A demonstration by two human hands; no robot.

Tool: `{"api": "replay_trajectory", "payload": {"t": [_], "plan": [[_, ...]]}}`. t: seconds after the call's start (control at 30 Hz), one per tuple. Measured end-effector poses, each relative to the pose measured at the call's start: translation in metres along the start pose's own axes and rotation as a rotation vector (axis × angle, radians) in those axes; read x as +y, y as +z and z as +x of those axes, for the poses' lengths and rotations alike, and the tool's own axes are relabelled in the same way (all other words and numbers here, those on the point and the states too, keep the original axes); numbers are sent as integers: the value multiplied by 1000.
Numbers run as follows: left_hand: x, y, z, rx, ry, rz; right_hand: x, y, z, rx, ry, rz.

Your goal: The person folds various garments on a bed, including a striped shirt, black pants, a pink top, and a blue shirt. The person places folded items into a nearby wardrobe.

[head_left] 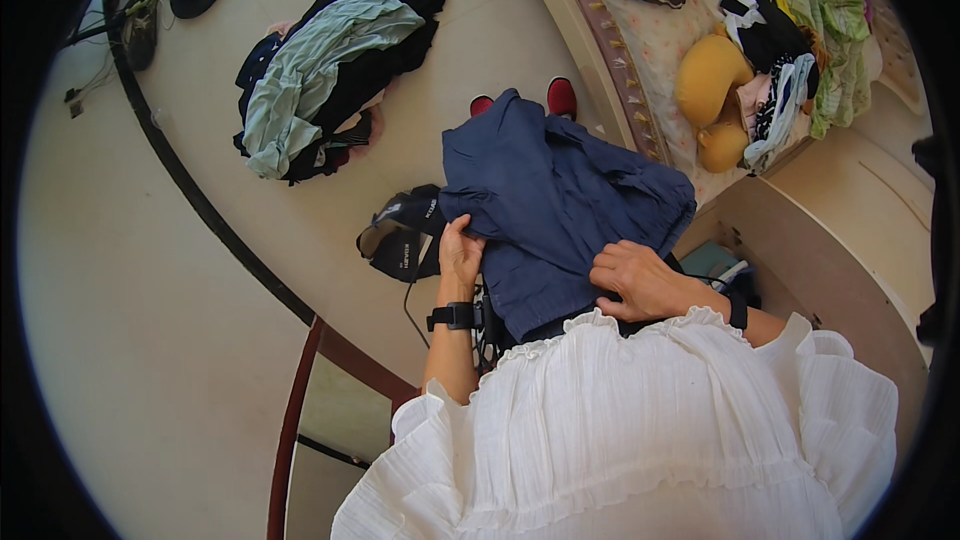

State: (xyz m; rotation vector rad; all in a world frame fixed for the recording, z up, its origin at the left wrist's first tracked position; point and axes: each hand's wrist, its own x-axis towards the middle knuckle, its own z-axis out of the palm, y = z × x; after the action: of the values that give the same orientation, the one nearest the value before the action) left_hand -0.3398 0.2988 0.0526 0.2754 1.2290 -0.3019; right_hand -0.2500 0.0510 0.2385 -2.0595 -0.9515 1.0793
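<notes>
A dark blue garment (550, 200) is spread over my lap, wrinkled, its far end hanging toward my shoes. Its exact kind is hard to make out in the folds. At its left edge my left hand (462, 252) pinches the cloth, thumb on top. My right hand (640, 280) is closed over the near right part of the same garment, with its fingers curled into the fabric. Both wrists wear black straps.
A heap of dark clothes with a pale green one (335, 70) on top lies on the floor. Black bags (402, 230) sit left of my lap. To the right, a bed (650, 50) holds folded clothes and a yellow cushion (712, 80). A mirror frame (297, 420) stands lower left.
</notes>
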Motion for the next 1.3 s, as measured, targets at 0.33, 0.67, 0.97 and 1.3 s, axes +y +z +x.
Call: {"api": "replay_trajectory", "payload": {"t": [0.33,0.67,0.97,1.3], "plan": [[3,-5,-8,10,49,-219,0,-4,-1,22,48,27],[-8,30,-25,78,241,590,-5,-10,3,-85,52,-13],[-46,51,-30,-408,233,1763,-12,-18,-9,-4,114,54],[-34,39,-25,-189,195,1480,-7,-30,-26,9,120,64]]}}
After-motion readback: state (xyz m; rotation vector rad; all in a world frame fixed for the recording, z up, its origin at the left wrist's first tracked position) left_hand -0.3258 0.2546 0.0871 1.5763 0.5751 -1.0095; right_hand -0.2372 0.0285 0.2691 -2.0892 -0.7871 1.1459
